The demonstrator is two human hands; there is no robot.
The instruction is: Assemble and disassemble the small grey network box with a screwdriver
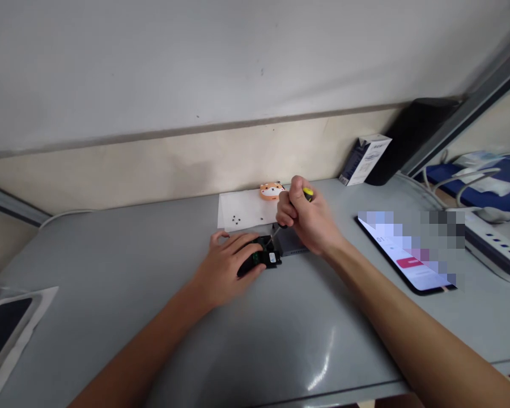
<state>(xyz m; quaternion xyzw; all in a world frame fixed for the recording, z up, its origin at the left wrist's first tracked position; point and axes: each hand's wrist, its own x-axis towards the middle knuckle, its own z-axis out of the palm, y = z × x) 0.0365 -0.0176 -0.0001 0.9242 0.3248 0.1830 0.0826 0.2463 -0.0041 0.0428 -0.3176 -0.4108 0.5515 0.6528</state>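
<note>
A person's two bare hands work at a grey counter (280, 340), centre frame. The right hand (308, 221) is closed in a fist, its fingers (285, 214) wrapped tight around a screwdriver (308, 193). Only the yellow-and-black butt of the handle shows above the knuckles, and a thin shaft slants down and left towards a small black device (261, 258).

The device lies on the counter just below the middle of the frame. It is a dark, oblong casing with a patch of green showing on its near side. A white label (272, 257) sits at its right end, its print too small to read. The left hand (225, 263) rests on top of the device with its fingers (242, 245) stretched out nearly flat and the thumb splayed towards the wall, pressing down rather than gripping. Touching the device's right end, under the right hand, sits a flat grey box (291, 243).

Just beyond the hands lies a white sheet of paper (246, 207) carrying a few tiny black screws (236, 219). An orange animal-faced figure (271, 190) sits at the sheet's far edge.

At right, a phone (403, 258) lies face up with its screen lit and partly pixelated, showing a red bar. A white-and-navy carton (365, 158) leans by the wall in the upper right, its lettering illegible. A white power strip (497, 243) runs along the right edge.
</note>
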